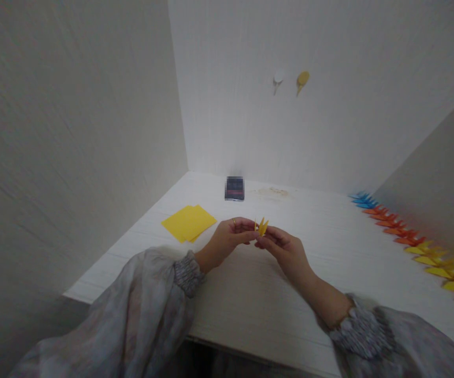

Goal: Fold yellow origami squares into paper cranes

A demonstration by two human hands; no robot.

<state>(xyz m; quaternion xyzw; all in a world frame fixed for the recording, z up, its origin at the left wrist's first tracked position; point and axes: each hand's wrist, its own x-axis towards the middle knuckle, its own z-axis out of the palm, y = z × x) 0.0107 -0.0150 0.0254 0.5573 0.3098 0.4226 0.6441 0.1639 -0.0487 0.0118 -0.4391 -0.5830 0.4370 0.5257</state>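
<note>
Between my two hands is a small folded piece of yellow paper, an origami crane by its pointed tips (263,227). My left hand (232,234) pinches it from the left, with a ring on one finger. From the right, my right hand (284,247) grips it between thumb and fingers. Its lower part is hidden by my fingertips. To the left of my left hand lie overlapping sheets of yellow paper (187,223), flat on the white table (250,299).
A dark, blurred-out flat object (234,188) lies near the back wall. Along the right side runs a row of folded paper cranes, blue (363,200), orange-red (396,226) and yellow (443,265). Two hooks, white (278,77) and yellow (302,80), are on the back wall.
</note>
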